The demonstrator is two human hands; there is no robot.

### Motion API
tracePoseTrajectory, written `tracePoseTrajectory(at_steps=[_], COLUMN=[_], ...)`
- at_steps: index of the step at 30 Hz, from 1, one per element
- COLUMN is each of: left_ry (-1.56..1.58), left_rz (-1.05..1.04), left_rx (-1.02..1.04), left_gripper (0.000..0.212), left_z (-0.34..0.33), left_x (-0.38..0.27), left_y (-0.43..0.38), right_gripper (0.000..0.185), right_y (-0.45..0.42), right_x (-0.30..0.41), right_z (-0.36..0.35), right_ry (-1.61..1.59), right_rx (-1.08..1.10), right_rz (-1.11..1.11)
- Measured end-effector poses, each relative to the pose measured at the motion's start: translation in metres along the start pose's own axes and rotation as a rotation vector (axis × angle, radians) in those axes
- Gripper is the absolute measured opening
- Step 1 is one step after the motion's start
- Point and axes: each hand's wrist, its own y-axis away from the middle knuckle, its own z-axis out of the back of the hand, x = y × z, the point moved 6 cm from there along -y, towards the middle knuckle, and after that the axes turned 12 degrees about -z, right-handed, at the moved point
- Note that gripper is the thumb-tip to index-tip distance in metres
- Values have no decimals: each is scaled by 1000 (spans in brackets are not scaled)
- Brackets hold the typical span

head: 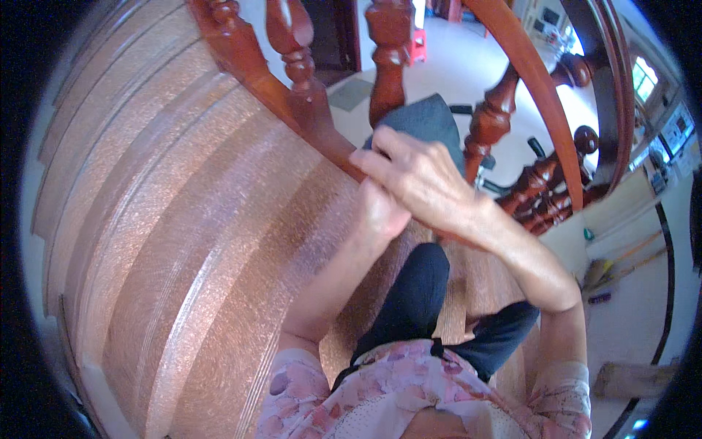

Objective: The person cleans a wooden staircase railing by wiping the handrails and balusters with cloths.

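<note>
A dark grey cloth (430, 118) spreads just beyond my two hands, against the turned wooden balusters. My right hand (419, 170) lies across my left hand, its fingers curled at the cloth's near edge. My left hand (381, 208) is bunched underneath, and most of its fingers are hidden, so its hold on the cloth is unclear. Close behind the cloth rises a reddish-brown wooden baluster (386, 71). Another baluster (312, 104) stands to its left on the wooden base rail (263, 71). Both hands are slightly blurred.
Speckled brown stair treads (219, 274) curve up the left side. A curved wooden handrail (535, 71) and a slanting baluster (493, 115) are on the right. Past the balusters, a red plastic stool (419, 46) stands on the pale floor below. My bent knees (422, 274) are beneath my arms.
</note>
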Motion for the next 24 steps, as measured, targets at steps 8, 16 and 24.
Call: tracePoseTrajectory(at_steps=[8, 16, 24], left_ry=[-317, -1793, -2099], left_rz=[-321, -1077, -1292], left_rx=[-140, 65, -140], left_gripper=[44, 52, 67], left_z=[-37, -123, -129], left_x=[-123, -202, -219], left_y=[-55, -234, -286], right_gripper=[52, 49, 53], right_y=[-33, -62, -63], right_x=[-12, -140, -155], right_z=[85, 154, 144], right_ry=[158, 261, 107], right_rx=[-173, -420, -380], right_rz=[24, -405, -534])
